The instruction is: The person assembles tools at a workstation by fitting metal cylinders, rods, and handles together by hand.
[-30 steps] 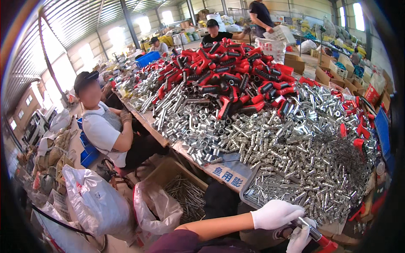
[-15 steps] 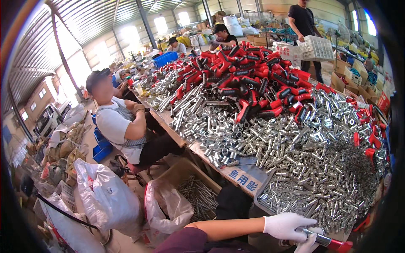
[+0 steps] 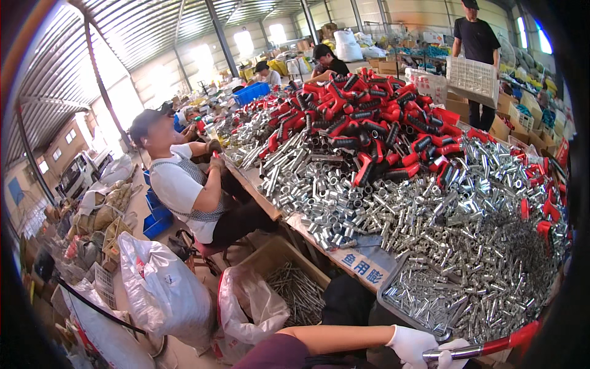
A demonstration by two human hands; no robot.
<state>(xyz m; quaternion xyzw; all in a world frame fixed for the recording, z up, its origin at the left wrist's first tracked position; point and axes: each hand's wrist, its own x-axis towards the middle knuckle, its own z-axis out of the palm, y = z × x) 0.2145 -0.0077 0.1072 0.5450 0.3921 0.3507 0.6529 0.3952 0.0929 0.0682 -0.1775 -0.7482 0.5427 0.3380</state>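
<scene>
While the room around me is a bright shed under a corrugated roof, my bit is the near corner of a table — heaped with silver metal parts, red-and-black handles on top, grey tray at the edge. The metal tube is low right, just off the tray's near side. Long axis runs sideways, climbing slightly rightward; red end points right, away from me. Right hand: fingers wrapped round the tube. Left hand is at its left end — can't tell how closed. Versus half a second ago: red end sat lower then, now it's up; seated co-worker had arms folded, now hands at the table edge.
</scene>
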